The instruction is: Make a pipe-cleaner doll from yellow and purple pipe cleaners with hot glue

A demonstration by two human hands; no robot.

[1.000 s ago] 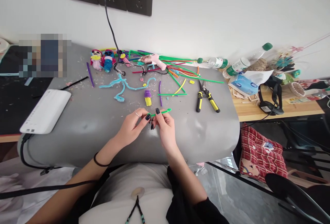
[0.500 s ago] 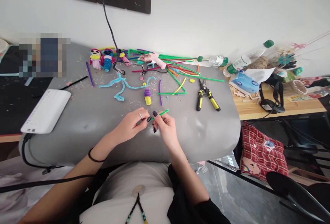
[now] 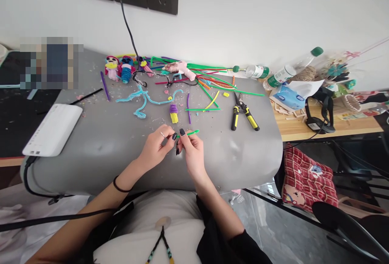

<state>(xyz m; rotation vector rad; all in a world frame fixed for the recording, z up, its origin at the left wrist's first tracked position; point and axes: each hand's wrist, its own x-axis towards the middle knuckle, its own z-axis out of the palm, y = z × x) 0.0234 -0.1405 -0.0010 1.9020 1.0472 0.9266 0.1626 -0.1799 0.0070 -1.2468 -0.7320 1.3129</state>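
Note:
Between both hands is a short green pipe cleaner (image 3: 192, 133), its looped end sticking out to the right. My left hand (image 3: 157, 145) pinches its left end between thumb and forefinger. The thumb and fingers of my right hand (image 3: 192, 149) close on its middle, and the fingertips of both hands nearly meet. Just beyond them a small purple and yellow pipe-cleaner piece (image 3: 174, 114) lies on the grey tabletop (image 3: 121, 142). Beside it are a purple pipe cleaner (image 3: 189, 108), a straight green one (image 3: 203, 109) and a yellow one (image 3: 212, 101).
Black and yellow pliers (image 3: 243, 112) lie open to the right. Light-blue bent pipe cleaners (image 3: 144, 99), a pink glue gun (image 3: 180, 68) and small dolls (image 3: 112, 68) are farther back. A white box (image 3: 54, 130) with a cable stands left; bottles (image 3: 281, 75) and tissues (image 3: 290, 96) are right.
Both hands stay together on the green pipe cleaner. They dipped slightly and rose again, with the fingers shifting a little and the right hand moving slightly left.

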